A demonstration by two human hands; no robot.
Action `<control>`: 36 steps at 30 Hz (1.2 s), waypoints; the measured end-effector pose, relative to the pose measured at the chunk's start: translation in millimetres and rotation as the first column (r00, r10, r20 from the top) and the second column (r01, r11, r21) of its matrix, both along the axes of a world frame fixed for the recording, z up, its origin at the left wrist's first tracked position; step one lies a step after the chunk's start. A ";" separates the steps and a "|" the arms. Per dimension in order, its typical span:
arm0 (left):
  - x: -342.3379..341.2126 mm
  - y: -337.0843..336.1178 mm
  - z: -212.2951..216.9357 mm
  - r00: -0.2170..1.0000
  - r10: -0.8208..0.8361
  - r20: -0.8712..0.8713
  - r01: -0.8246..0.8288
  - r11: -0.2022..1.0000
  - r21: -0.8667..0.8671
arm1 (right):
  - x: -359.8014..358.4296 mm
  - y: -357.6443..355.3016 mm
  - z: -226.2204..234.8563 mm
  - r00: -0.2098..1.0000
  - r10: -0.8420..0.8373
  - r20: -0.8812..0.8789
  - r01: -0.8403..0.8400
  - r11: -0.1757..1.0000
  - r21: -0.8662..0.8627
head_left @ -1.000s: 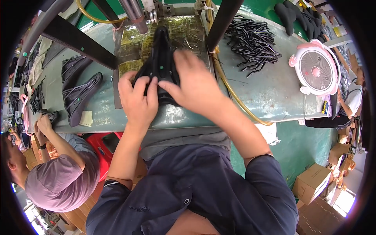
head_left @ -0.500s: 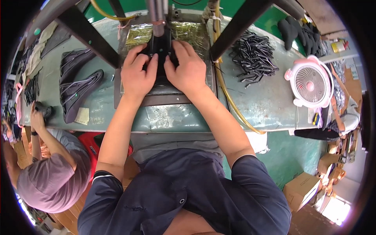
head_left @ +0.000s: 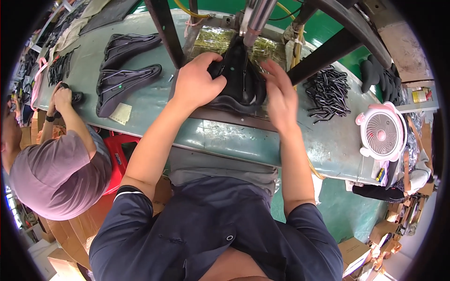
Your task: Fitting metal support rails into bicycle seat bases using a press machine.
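A black bicycle saddle (head_left: 237, 77) lies underside up below the metal press rod (head_left: 258, 23), its narrow end toward the press. Curled over the saddle's left edge, my left hand (head_left: 198, 80) grips it, thumb on the near side and fingertips partly hidden. My right hand (head_left: 282, 98) is at the right side of the saddle, slightly blurred, fingers stretched out and apart from a grip. Under the saddle is a work plate covered with shiny gold film (head_left: 213, 40).
Two more saddles (head_left: 129, 86) lie at left, near a co-worker (head_left: 61, 168) handling a dark part. Dark frame legs (head_left: 166, 33) flank the press. To the right are a pile of black metal rods (head_left: 328, 93), a yellow hose (head_left: 296, 51) and a pink-white fan (head_left: 382, 131).
My right hand has left the saddle's top and moved to its right side, opening. My left hand has shifted to the saddle's left edge. The head view has turned.
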State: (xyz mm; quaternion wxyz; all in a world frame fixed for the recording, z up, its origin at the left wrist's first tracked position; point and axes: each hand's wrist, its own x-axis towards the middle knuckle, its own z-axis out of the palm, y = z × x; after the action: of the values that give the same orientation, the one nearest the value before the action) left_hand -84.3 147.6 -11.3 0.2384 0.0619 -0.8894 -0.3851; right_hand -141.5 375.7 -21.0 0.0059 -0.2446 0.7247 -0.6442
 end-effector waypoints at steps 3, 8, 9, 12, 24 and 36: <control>27.0 -10.8 8.2 0.954 -0.270 0.133 0.188 0.880 0.436 | 17.2 28.5 23.6 0.685 0.072 -0.725 0.279 0.893 0.352; 55.6 9.2 39.8 0.748 -0.661 -0.064 0.379 0.346 0.858 | 27.6 73.0 -55.6 0.988 -0.061 -0.142 0.044 0.992 -0.120; 62.7 -10.2 39.5 0.746 -0.658 -0.103 0.390 0.307 0.868 | 36.2 73.6 -58.0 0.998 -0.035 0.060 0.058 0.901 -0.430; 65.3 -79.1 40.5 0.943 -0.323 -0.075 0.263 0.867 -0.424 | 32.8 122.8 -48.1 0.950 -0.248 0.190 0.299 0.898 -0.322; 68.6 -136.8 43.4 0.862 -0.055 0.504 0.402 0.680 -0.613 | -97.0 138.2 40.9 0.820 -0.572 -0.007 0.569 0.817 -0.100; 56.6 94.1 14.0 0.832 -0.548 0.084 0.522 0.725 -0.450 | 49.9 49.4 -28.7 0.919 0.168 -0.357 -0.116 0.980 0.161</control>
State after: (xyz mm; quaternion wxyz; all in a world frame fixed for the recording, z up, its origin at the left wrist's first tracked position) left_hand -27.7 241.7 2.7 0.1488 -0.2650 -0.9269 -0.2199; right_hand -91.5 425.0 -49.6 -0.0670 -0.4123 0.7354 -0.5335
